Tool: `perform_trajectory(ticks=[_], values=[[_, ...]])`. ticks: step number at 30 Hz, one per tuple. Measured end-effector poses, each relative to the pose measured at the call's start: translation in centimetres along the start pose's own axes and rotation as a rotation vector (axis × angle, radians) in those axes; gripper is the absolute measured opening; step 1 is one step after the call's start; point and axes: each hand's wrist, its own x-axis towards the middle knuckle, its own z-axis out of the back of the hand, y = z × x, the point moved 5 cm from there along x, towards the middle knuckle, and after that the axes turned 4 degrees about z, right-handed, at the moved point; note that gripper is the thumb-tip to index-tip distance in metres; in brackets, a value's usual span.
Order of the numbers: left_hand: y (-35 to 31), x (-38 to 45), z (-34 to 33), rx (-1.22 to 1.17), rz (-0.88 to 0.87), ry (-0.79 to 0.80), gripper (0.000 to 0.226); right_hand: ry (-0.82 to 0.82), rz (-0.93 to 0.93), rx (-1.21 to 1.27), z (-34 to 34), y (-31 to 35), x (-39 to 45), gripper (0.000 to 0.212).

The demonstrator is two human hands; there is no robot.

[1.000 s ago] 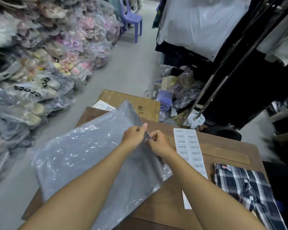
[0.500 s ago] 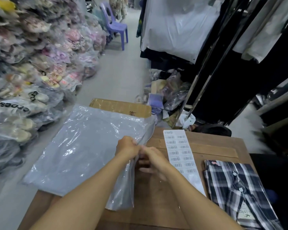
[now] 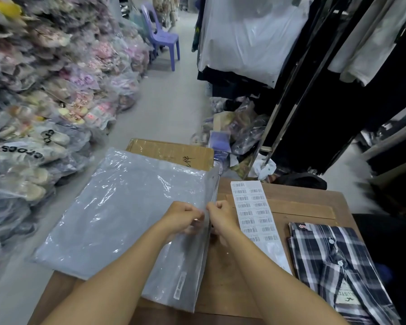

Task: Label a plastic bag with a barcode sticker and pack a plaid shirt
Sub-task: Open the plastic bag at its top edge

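A clear plastic bag lies across the left of the wooden table, hanging over its left edge. My left hand pinches the bag's right edge from the left. My right hand pinches the same edge from the right, fingers curled. A white sheet of barcode stickers lies just right of my right hand. The folded plaid shirt, dark with white checks, rests at the table's right front with a paper tag on it.
A cardboard box stands behind the bag. Bagged shoes pile high on the left. Dark garments hang on a metal rack on the right. A purple plastic chair stands down the aisle.
The bag has been turned and laid flatter, its long edge now running along the table's middle. Both hands have shifted onto that edge, pinching it close together.
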Motion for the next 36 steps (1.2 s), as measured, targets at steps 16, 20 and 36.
perform_trajectory(ticks=[16, 20, 36], values=[[-1.3, 1.0, -0.2, 0.415, -0.279, -0.146, 0.050, 0.330, -0.240, 0.388, 0.3, -1.1, -0.4, 0.029], [-1.4, 1.0, 0.5, 0.327, -0.237, -0.069, 0.040, 0.350, -0.214, 0.477, 0.7, -0.7, -0.3, 0.035], [-9.1, -2.3, 4.2, 0.617, -0.539, -0.553, 0.014, -0.245, 0.456, -0.744, 4.0, 3.1, 0.1, 0.034]])
